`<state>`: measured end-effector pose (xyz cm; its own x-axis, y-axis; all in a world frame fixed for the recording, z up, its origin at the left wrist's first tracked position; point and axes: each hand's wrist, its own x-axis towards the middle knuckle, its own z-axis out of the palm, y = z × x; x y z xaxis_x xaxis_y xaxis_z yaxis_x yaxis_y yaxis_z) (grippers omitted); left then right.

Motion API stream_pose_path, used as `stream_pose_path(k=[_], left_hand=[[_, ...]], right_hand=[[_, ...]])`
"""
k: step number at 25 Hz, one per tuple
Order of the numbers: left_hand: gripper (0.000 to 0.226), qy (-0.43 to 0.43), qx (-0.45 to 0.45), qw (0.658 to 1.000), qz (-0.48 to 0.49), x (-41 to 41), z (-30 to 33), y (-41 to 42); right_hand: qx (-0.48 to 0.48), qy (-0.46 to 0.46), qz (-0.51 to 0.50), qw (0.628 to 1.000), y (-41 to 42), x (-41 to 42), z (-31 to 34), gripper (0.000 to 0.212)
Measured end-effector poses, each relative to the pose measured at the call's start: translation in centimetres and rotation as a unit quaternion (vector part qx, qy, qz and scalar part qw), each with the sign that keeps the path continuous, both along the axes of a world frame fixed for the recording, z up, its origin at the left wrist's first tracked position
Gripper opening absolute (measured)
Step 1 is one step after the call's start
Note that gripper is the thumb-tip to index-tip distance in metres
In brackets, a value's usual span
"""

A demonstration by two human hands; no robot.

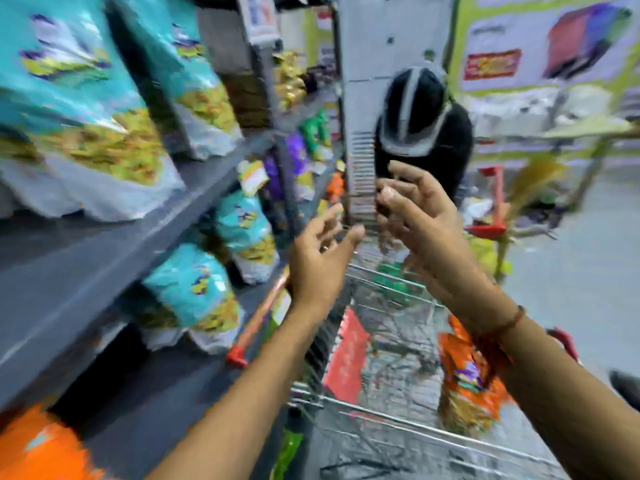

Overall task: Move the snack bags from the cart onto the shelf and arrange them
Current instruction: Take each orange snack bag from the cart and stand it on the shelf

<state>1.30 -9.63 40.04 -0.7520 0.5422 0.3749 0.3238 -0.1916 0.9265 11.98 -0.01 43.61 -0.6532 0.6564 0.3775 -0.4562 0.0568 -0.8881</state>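
Both hands are raised above the wire cart (398,407), and neither has hold of a bag. The left hand (320,261) is spread open, fingers splayed, hovering just right of the shelf edge. The right hand (414,216) is loosely curled, fingertips drawn toward the thumb; the blur makes it hard to tell whether something small is pinched there, but no snack bag is in it.

The task's remaining stock lies in the cart: an orange snack bag (467,372) on the right side of the basket, below the right forearm, and a red packet (348,355) against the left wall. Green packs show at the far end, too smeared to identify. Teal bags (194,296) already stand on the lower shelf (104,244) to the left, with more on the level above.

The main risk appears to be speed. The whole view is streaked, which suggests a fast head swing, and a reach made in that state could miss the orange snack bag or snag fingers on the cart wires. A hurried placement might also knock the leaning teal bags forward off the shelf lip. Another person in a dark helmet (414,109) crouches just beyond the cart's far end, so shoving the cart forward could bump them.
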Motion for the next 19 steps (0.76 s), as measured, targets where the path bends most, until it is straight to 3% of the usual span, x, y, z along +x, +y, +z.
stream_pose_path(k=[3, 6, 9, 12, 15, 19], left_hand=[[0.048, -0.075, -0.126, 0.985, -0.095, 2.9, -9.8, 7.6], [0.046, -0.118, -0.26, 0.945, -0.158, 5.4, -21.1, 13.4], [0.047, -0.142, -0.389, 0.886, -0.211, 6.8, -30.9, 16.8], [0.063, -0.169, -0.493, 0.817, -0.245, 7.6, -39.0, 19.3], [0.088, -0.236, -0.566, 0.742, -0.27, 8.6, -45.0, 20.8], [0.1, -0.309, -0.589, 0.669, -0.332, 7.8, -51.4, 21.6]], right_hand=[[-0.06, -0.1, -0.094, 0.989, 7.2, 5.7, -8.6, 0.034], [-0.121, -0.252, -0.162, 0.946, 12.8, 10.8, -19.7, 0.052], [-0.203, -0.416, -0.155, 0.873, 15.7, 14.7, -31.0, 0.053], [-0.282, -0.553, -0.122, 0.775, 16.9, 17.8, -41.1, 0.051], [-0.326, -0.614, -0.026, 0.719, 17.6, 19.2, -48.0, 0.062], [-0.352, -0.58, 0.038, 0.733, 18.3, 17.9, -53.3, 0.069]])
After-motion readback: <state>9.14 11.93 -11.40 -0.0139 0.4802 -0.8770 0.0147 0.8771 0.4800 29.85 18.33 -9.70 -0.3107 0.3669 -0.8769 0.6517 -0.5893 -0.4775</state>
